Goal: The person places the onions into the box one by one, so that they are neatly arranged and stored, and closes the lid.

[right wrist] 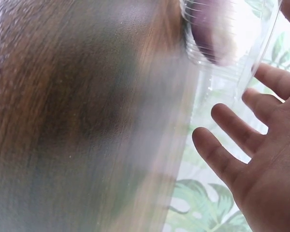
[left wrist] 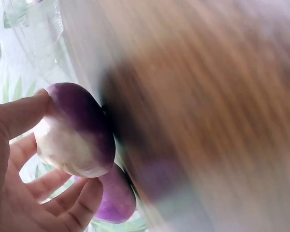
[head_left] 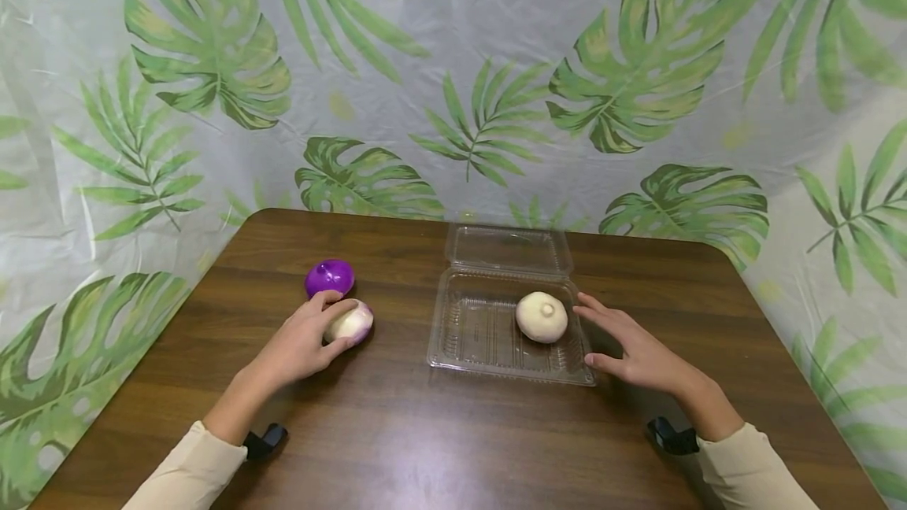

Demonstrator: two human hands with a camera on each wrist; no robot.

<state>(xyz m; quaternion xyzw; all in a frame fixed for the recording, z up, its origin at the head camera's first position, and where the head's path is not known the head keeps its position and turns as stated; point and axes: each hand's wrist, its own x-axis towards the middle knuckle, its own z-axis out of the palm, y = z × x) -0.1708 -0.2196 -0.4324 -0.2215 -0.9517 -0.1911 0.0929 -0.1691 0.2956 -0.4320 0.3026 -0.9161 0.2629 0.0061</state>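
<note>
My left hand (head_left: 307,337) grips a white-and-purple turnip (head_left: 352,324) at the left of the table. In the left wrist view the thumb is on one side of the turnip (left wrist: 72,133) and the fingertips on the other. Just behind it lies a shiny, bright purple round vegetable (head_left: 329,278) with a small nub. A clear plastic clamshell container (head_left: 471,352) sits with its lid folded back, and a second turnip (head_left: 542,318) rests in its right half. My right hand (head_left: 640,352) is spread at the container's right rim, fingertips right at the edge.
The brown wooden table (head_left: 397,431) has rounded far corners. A leaf-patterned sheet (head_left: 489,85) hangs behind it and down both sides. The container's lid (head_left: 506,249) lies toward the table's far edge. Dark straps (head_left: 265,441) show at both wrists.
</note>
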